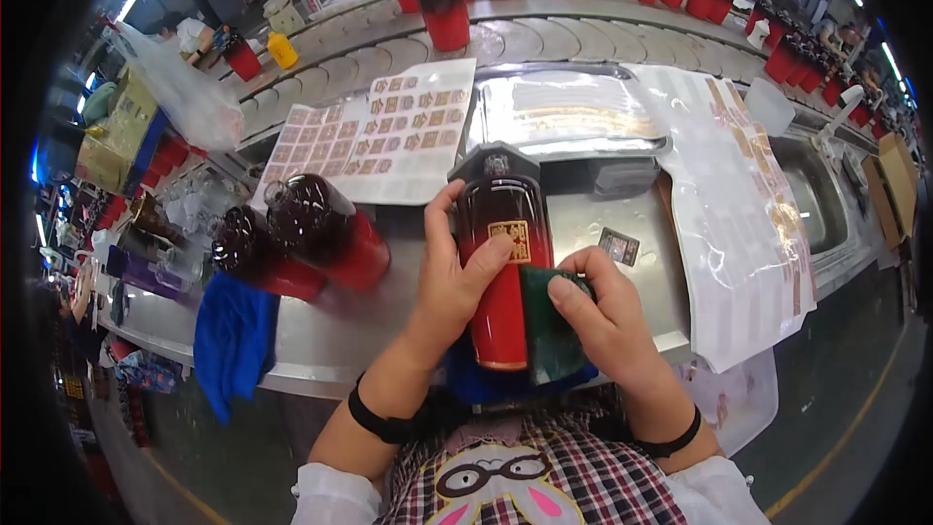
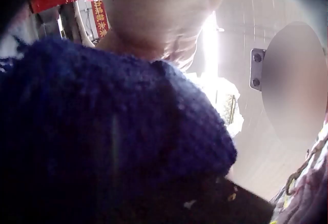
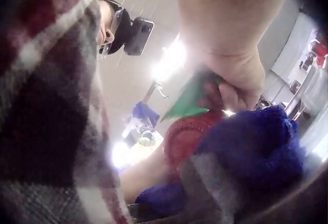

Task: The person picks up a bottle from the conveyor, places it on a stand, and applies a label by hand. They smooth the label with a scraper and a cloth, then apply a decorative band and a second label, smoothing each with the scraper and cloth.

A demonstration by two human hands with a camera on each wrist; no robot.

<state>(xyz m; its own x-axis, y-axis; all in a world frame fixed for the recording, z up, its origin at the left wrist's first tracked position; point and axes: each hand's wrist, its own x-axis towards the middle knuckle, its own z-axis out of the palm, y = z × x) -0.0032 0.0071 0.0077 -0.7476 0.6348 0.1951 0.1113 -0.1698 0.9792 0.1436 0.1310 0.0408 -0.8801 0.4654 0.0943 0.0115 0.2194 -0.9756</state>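
Observation:
A glass bottle (image 1: pixel 501 321), black at the shoulder fading to red, lies tilted with its base toward the person. My left hand (image 1: pixel 437 282) grips its left side, thumb on the gold label (image 1: pixel 521 241). Between thumb and fingers my right hand (image 1: pixel 617 321) pinches a thin dark green sheet (image 1: pixel 552 335), which overlaps the bottle's lower right side. From below, the right wrist view shows the round red base (image 3: pixel 185 138) and the green sheet (image 3: pixel 187 101) above it. Blue cloth (image 2: pixel 102 131) blocks much of the left wrist view, hiding the left fingers.
Two more red-black bottles (image 1: pixel 355 243) stand left, beside a hanging blue cloth (image 1: pixel 231 340). Label sheets (image 1: pixel 413 122) lie behind them; a metal tray (image 1: pixel 564 151) sits at the back. A long white sheet (image 1: pixel 719 262) and a sink (image 1: pixel 812 199) are right. Bottles (image 1: pixel 444 15) line a conveyor (image 1: pixel 603 39).

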